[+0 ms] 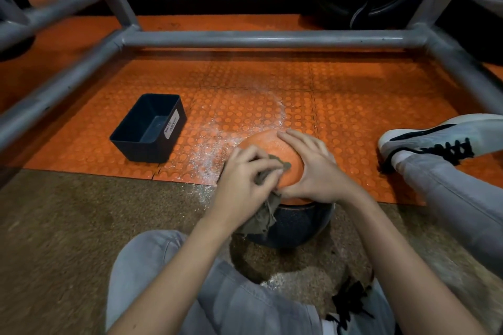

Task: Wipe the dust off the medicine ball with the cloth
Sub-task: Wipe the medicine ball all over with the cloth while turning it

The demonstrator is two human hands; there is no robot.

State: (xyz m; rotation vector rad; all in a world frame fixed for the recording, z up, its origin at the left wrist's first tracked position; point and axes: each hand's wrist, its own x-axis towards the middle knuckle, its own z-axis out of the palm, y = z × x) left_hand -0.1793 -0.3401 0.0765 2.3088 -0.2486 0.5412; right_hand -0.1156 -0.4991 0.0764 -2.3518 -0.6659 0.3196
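Orange studded rubber tiles (353,95) cover the floor ahead of you and give way to brown speckled flooring (81,226) nearer your knees. The two-tone medicine ball (272,147) sits right on that seam, between your legs. It is round, so it has no long axis to speak of. Its orange half faces up and away from you, and its dark textured half faces down and towards you.

Your left hand (245,174) has its fingers curled tight around a bunched olive-brown cloth (261,219). It presses the wad against the orange upper side, and a loose tail of the cloth hangs down over the dark half. Your right hand (315,168) lies on top of the ball with fingers spread and relaxed, gripping nothing.

White dust (215,139) is scattered on the tiles just left of the ball and beyond it. A black rectangular plastic bin (144,144) with a white label stands further left, well apart. A grey metal tube frame (272,38) crosses the far side and runs down both flanks. Your white and black sneaker (435,133) rests on the tiles to the right, near the ball.
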